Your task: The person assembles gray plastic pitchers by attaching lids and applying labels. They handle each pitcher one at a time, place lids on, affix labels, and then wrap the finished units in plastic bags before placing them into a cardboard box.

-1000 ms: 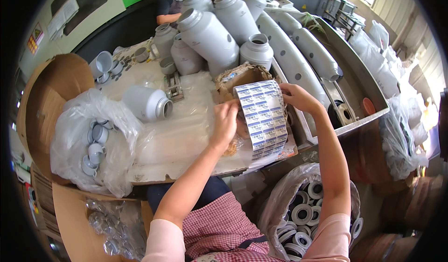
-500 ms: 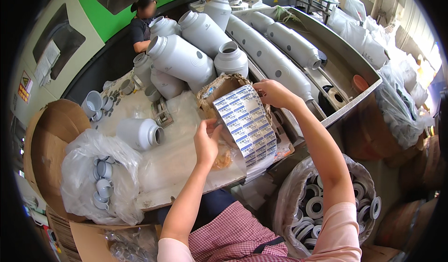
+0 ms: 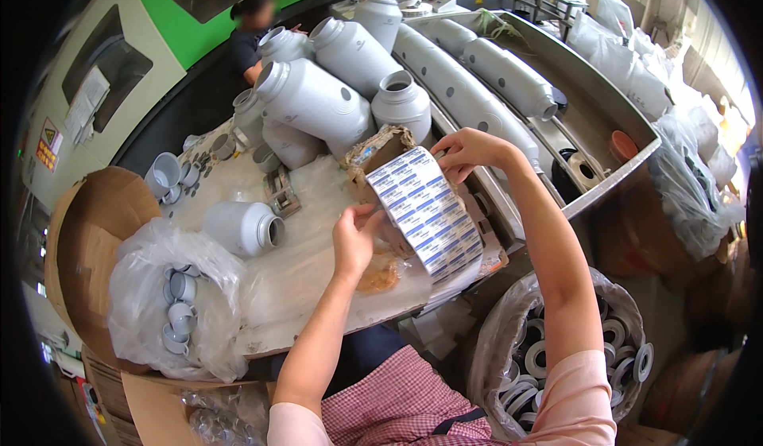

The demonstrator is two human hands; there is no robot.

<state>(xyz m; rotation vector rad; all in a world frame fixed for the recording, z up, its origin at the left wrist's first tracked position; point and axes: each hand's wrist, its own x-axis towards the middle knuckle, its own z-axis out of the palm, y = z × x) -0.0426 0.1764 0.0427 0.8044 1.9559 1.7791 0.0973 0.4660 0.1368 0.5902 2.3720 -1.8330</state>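
Note:
A roll of white and blue printed labels (image 3: 427,211) stands tilted over the front right of the worktable, its printed strip curving down toward me. My left hand (image 3: 355,238) is closed at the roll's left side, thumb and fingers on its edge. At the upper right corner, my right hand (image 3: 473,154) is closed with bent fingers on the roll's edge; some fingertips are hidden. Behind the roll sits a torn cardboard box (image 3: 380,149). Grey plastic pipe fittings (image 3: 318,104) are piled beyond it, and one more fitting (image 3: 242,228) lies to the left.
A plastic-lined box (image 3: 131,287) with small grey fittings stands at left. Below right, a lined bin (image 3: 479,366) holds several rings. A metal trough (image 3: 608,177) with long grey pipes runs along the right. Another person (image 3: 253,36) is at the far side.
The label strip has turned, so its blue-striped print looks different. Both hands stay at the roll. The whole view has shifted slightly, and the other person's arm has moved.

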